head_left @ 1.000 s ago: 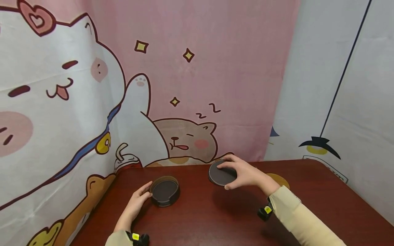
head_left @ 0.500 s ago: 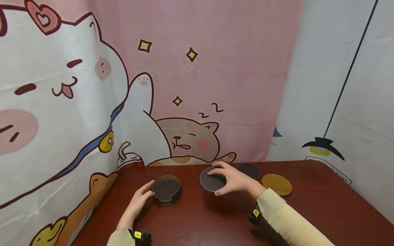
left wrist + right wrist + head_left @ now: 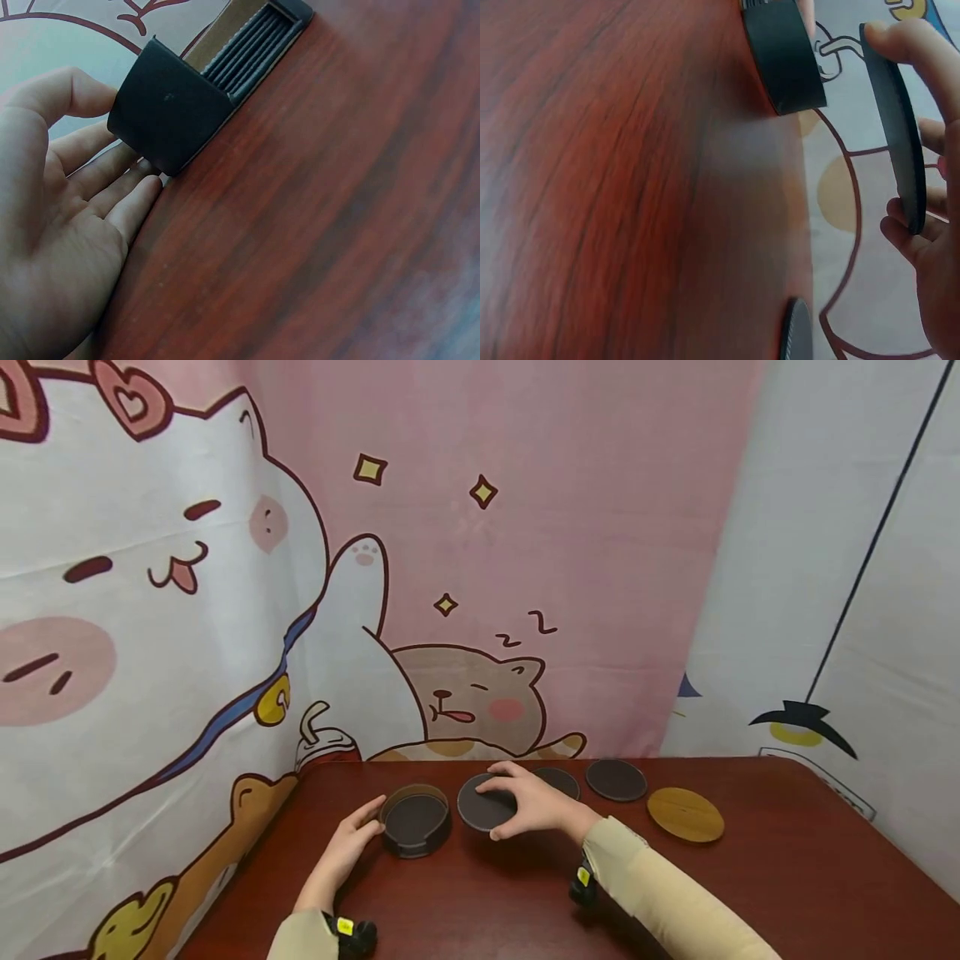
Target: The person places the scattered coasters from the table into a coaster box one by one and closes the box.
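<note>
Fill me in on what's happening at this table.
A person is working with round coasters on a red-brown table. The right hand grips a dark coaster by its rim, just right of a dark holder that already has coasters in it. The left hand rests against the holder's left side. Two more dark coasters and a wooden coaster lie on the table to the right.

Held coaster now nearer the holder.
</note>
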{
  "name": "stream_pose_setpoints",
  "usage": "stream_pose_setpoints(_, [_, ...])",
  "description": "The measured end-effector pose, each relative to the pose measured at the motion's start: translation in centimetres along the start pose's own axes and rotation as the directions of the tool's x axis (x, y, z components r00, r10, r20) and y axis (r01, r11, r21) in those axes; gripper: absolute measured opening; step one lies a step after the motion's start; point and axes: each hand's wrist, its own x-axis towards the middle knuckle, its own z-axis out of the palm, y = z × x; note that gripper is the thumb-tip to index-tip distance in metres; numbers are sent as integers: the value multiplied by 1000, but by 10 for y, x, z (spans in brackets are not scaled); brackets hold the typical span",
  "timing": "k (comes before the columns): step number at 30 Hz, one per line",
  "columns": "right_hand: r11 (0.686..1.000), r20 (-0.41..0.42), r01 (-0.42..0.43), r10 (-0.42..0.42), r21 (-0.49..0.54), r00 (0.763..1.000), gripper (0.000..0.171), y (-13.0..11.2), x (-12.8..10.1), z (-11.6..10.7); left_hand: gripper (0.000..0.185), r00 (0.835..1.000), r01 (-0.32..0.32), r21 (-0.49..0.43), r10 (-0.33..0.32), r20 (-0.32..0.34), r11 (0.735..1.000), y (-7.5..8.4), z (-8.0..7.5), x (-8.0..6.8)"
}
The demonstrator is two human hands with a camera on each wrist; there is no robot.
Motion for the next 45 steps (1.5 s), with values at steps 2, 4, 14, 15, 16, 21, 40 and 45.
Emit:
stream_pose_setpoints(2, [1000, 10, -1, 0, 16, 1000, 69, -1, 6, 5, 56, 1000, -1, -4, 1, 5, 1000, -1, 1, 1])
stream_pose_setpoints(4, [1000, 18, 0, 0, 18, 1000, 69, -2, 12, 10, 57, 1000, -1, -8, 1, 8, 1000, -1, 1, 1])
stream_pose_setpoints(14, [1000, 65, 23, -22, -6, 998, 67, -15, 52, 27, 58, 1000, -4, -19, 4, -3, 1000, -3, -1, 2])
stream_pose_setpoints(15, [1000, 75, 25, -24, -16, 997, 67, -17, 55, 28, 58, 1000, -3, -20, 3, -4, 1000, -3, -1, 2])
stream_pose_setpoints(16, [999, 87, 28, -26, -23, 996, 67, -19, 58, 29, 58, 1000, -2, -21, 2, -6, 1000, -3, -1, 2])
stream_pose_setpoints(21, [998, 131, 33, -27, -48, 991, 67, -28, 70, 35, 58, 1000, 4, -29, -4, -6, 1000, -2, -1, 1])
stream_pose_setpoints(40, [955, 142, 18, 25, -295, 990, 66, -58, 105, 59, 58, 1000, 8, -27, -8, -13, 1000, -2, 1, 3])
stream_pose_setpoints(45, [947, 125, 1, 41, -321, 991, 67, -63, 110, 65, 59, 1000, 12, -37, -12, -7, 999, -1, 0, 3])
